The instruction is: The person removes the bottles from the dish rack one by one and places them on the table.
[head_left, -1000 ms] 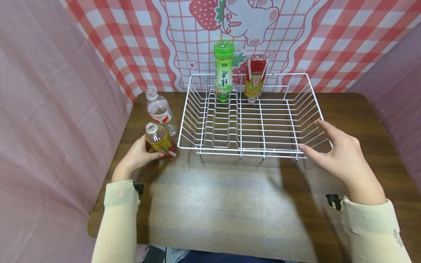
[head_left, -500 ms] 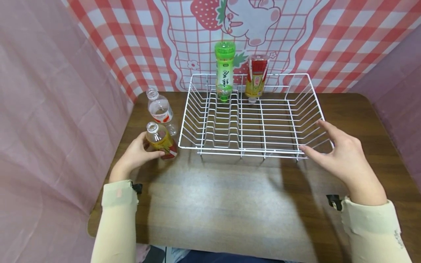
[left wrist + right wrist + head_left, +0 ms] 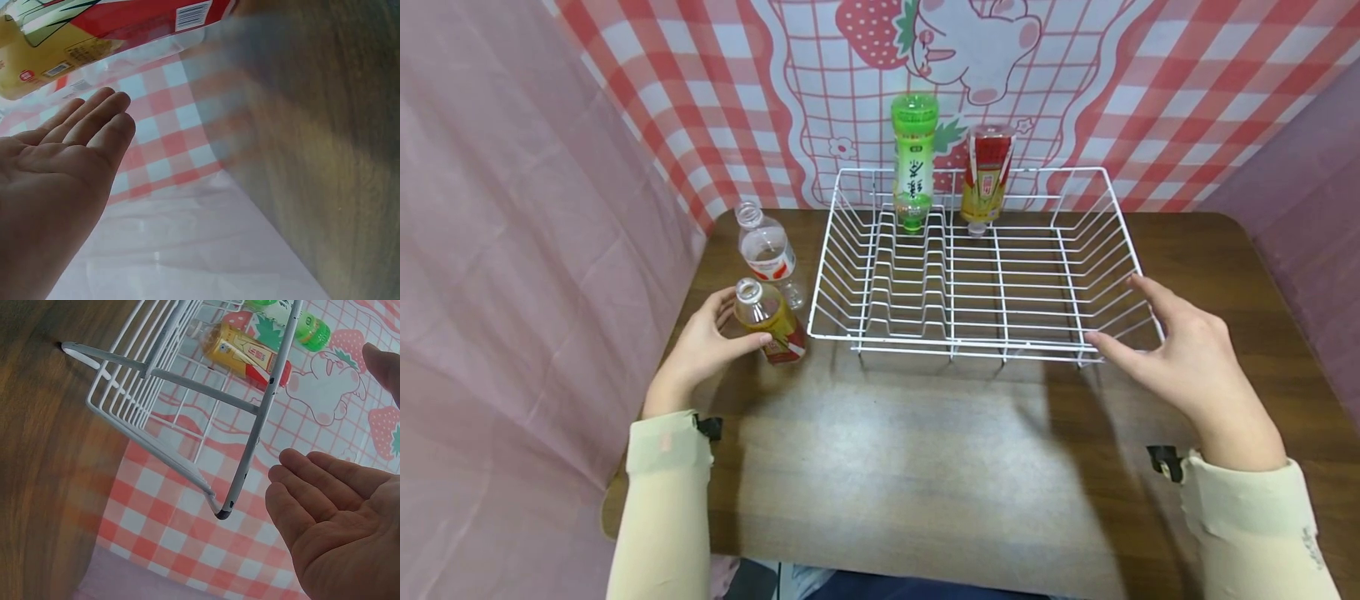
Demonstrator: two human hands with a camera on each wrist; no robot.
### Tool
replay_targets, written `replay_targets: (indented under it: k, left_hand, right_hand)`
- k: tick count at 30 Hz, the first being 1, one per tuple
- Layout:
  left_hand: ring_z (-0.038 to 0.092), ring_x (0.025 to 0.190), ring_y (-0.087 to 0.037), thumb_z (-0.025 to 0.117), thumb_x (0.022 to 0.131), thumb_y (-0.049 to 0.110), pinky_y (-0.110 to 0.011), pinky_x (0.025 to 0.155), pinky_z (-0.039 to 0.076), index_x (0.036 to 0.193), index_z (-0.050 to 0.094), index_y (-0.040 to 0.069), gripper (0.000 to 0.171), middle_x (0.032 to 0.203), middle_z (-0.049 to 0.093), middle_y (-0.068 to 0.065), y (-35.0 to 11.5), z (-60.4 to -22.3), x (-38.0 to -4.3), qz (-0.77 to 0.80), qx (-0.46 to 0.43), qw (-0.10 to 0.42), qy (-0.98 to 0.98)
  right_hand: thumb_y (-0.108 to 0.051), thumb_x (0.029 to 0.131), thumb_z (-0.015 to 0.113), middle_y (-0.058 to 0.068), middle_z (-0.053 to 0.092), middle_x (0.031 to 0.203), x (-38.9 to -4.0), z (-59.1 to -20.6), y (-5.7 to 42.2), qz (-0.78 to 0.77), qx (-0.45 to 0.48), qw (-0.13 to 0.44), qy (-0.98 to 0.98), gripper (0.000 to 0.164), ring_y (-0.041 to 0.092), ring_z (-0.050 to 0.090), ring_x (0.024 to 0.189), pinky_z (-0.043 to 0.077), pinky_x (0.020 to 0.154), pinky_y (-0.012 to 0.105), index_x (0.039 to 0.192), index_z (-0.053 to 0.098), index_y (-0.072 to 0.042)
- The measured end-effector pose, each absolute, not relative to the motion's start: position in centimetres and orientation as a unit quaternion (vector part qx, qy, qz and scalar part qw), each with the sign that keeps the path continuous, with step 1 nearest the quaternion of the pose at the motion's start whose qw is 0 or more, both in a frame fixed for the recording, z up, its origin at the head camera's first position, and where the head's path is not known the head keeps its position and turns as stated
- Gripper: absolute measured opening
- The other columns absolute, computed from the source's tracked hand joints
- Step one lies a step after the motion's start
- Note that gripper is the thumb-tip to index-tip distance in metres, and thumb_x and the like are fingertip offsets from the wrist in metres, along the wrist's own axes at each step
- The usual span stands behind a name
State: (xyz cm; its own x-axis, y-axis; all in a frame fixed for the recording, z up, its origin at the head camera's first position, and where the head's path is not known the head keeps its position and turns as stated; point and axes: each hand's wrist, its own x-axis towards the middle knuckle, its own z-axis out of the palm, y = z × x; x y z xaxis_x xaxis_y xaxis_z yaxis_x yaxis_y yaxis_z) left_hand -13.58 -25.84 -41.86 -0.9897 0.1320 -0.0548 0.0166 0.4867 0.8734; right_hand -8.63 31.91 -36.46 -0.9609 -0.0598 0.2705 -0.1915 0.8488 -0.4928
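Observation:
My left hand (image 3: 700,346) is beside a bottle with a red and yellow label (image 3: 778,333), which stands upright and uncapped on the table. In the left wrist view the fingers (image 3: 94,122) are nearly straight, with a gap between them and the bottle. Behind it stands a clear bottle with a white and red label (image 3: 771,265). At the right end of the white wire rack (image 3: 951,343) my right hand (image 3: 1180,358) spreads thumb and fingers, holding nothing; whether it touches the wire I cannot tell.
Inside the rack, a green bottle (image 3: 913,158) and another red and yellow bottle (image 3: 988,175) stand upside down along the back. A checked cloth (image 3: 685,92) hangs behind the table (image 3: 910,467). Pink curtains (image 3: 497,250) close off the sides.
My left hand has drawn slightly left, its fingers and thumb loosening from the red and yellow bottle, which stays standing. The right hand keeps its place by the rack.

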Motion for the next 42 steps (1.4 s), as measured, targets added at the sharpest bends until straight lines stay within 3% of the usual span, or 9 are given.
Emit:
replay_targets:
  k: [10, 19, 25, 31, 37, 42]
  left_hand:
    - [0.027, 0.146, -0.039, 0.084, 0.084, 0.009, -0.047, 0.12, 0.021, 0.156, 0.019, -0.01, 0.099, 0.158, 0.03, -0.029, -25.5, -40.5, -13.3, 0.514, 0.06, 0.023, 0.855]
    - [0.025, 0.148, -0.033, 0.084, 0.086, 0.02, -0.045, 0.121, 0.019, 0.158, 0.023, -0.003, 0.097, 0.16, 0.032, -0.02, -25.1, -38.5, -12.8, 0.502, 0.062, -0.012, 0.863]
    - [0.025, 0.148, -0.032, 0.081, 0.088, 0.021, -0.045, 0.121, 0.019, 0.159, 0.022, -0.001, 0.095, 0.161, 0.03, -0.018, -24.8, -37.6, -12.7, 0.494, 0.066, -0.032, 0.866]
    - [0.023, 0.149, -0.03, 0.081, 0.088, 0.023, -0.043, 0.121, 0.018, 0.161, 0.02, 0.003, 0.098, 0.163, 0.028, -0.014, -24.7, -36.9, -12.6, 0.487, 0.062, -0.042, 0.87]
    - [0.023, 0.149, -0.03, 0.081, 0.088, 0.023, -0.041, 0.121, 0.017, 0.161, 0.022, 0.004, 0.096, 0.163, 0.028, -0.012, -24.4, -36.0, -12.6, 0.48, 0.063, -0.05, 0.874]
    - [0.022, 0.149, -0.024, 0.082, 0.088, 0.027, -0.034, 0.121, 0.017, 0.161, 0.023, 0.006, 0.097, 0.164, 0.028, -0.009, -24.0, -35.1, -12.7, 0.48, 0.061, -0.054, 0.873]
  right_hand:
    - [-0.035, 0.078, 0.087, 0.032, 0.057, 0.134, -8.4, -36.5, 32.1, 0.265, 0.06, 0.12, -0.955, 0.086, 0.051, 0.054, 0.109, 0.037, 0.088, 0.069, 0.146, 0.05, 0.002]
    - [-0.033, 0.075, 0.088, 0.032, 0.059, 0.129, -8.3, -36.8, 32.3, 0.264, 0.066, 0.147, -0.951, 0.085, 0.049, 0.057, 0.102, 0.039, 0.084, 0.067, 0.145, 0.052, 0.0]
    - [-0.03, 0.074, 0.089, 0.024, 0.064, 0.124, -8.4, -36.9, 32.6, 0.274, 0.078, 0.163, -0.945, 0.08, 0.047, 0.06, 0.104, 0.04, 0.084, 0.065, 0.143, 0.057, -0.005]
    - [-0.03, 0.075, 0.089, 0.023, 0.066, 0.116, -8.3, -37.0, 32.9, 0.277, 0.068, 0.151, -0.947, 0.081, 0.042, 0.059, 0.096, 0.04, 0.081, 0.063, 0.144, 0.056, -0.006]
    - [-0.031, 0.075, 0.089, 0.027, 0.061, 0.128, -8.1, -37.3, 33.5, 0.278, 0.055, 0.137, -0.949, 0.084, 0.047, 0.057, 0.11, 0.039, 0.088, 0.066, 0.145, 0.053, -0.002]
    - [-0.034, 0.078, 0.087, 0.029, 0.049, 0.145, -7.9, -37.5, 34.2, 0.273, 0.049, 0.113, -0.954, 0.092, 0.05, 0.046, 0.129, 0.032, 0.104, 0.069, 0.151, 0.044, 0.001]
